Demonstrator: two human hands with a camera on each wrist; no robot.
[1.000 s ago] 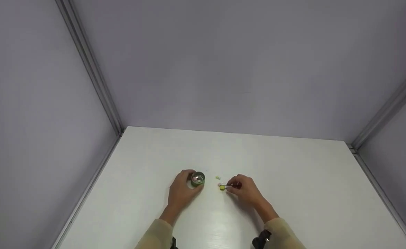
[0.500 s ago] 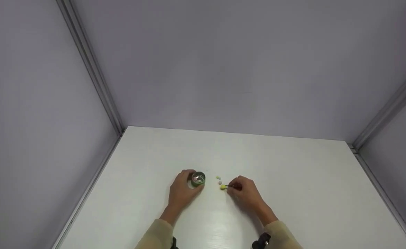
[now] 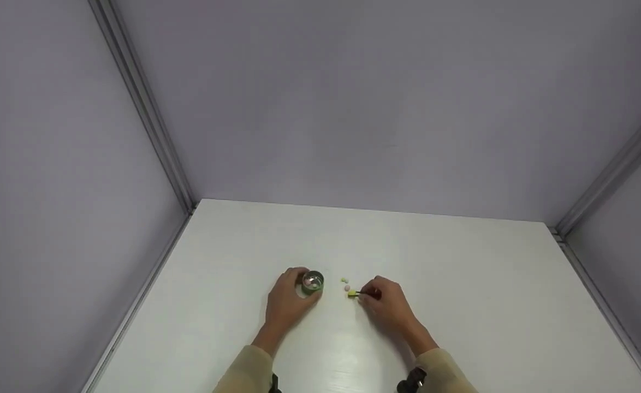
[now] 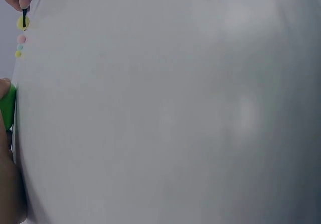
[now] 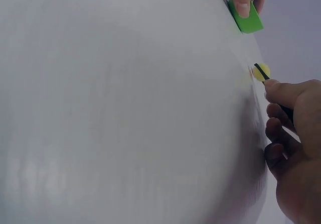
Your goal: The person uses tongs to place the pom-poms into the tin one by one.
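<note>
On the white desk (image 3: 462, 284), the left hand (image 3: 286, 299) curls round a small green round cup (image 3: 313, 282), forearm flat. The right hand (image 3: 387, 302) pinches thin black tweezers (image 5: 263, 72), their tips on a tiny yellow ball (image 3: 351, 293) lying just right of the cup.

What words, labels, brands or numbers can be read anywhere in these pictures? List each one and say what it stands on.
None can be read. The green cup gripped by the left hand shows no legible print in any view. The black tweezers pinched by the right hand, the yellow ball at their tip, the other small balls, the white table and the grey walls are all bare.
</note>
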